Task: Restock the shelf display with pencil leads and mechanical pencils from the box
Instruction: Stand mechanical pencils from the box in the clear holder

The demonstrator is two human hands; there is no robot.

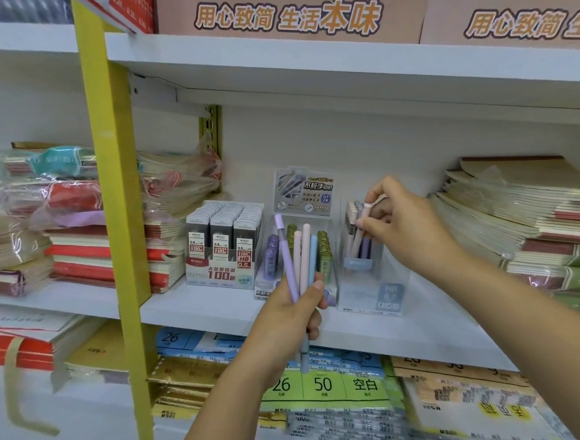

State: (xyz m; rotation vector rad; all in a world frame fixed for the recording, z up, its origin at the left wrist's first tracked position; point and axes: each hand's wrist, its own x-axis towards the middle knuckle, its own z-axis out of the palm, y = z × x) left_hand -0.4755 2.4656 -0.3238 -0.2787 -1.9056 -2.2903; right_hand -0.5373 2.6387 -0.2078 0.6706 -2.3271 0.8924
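My left hand (292, 314) grips a bunch of pastel mechanical pencils (299, 255), purple, pink and blue, upright in front of the middle shelf. My right hand (398, 220) pinches a pale pink pencil (362, 225) that stands tilted in a clear pencil display stand (373, 287), among a few other pencils. Left of that stand is a clear display of purple and green lead tubes (323, 256) with a printed card above it. Further left stands a display box of 0.5 HB pencil leads (221, 246), full in three rows.
Stacks of notebooks fill the shelf at the right (528, 222) and wrapped bundles the left (76, 218). A yellow shelf upright (111, 207) runs diagonally at left. Paper packs (325, 383) lie on the lower shelf. The white shelf board (214, 307) shows in front of the displays.
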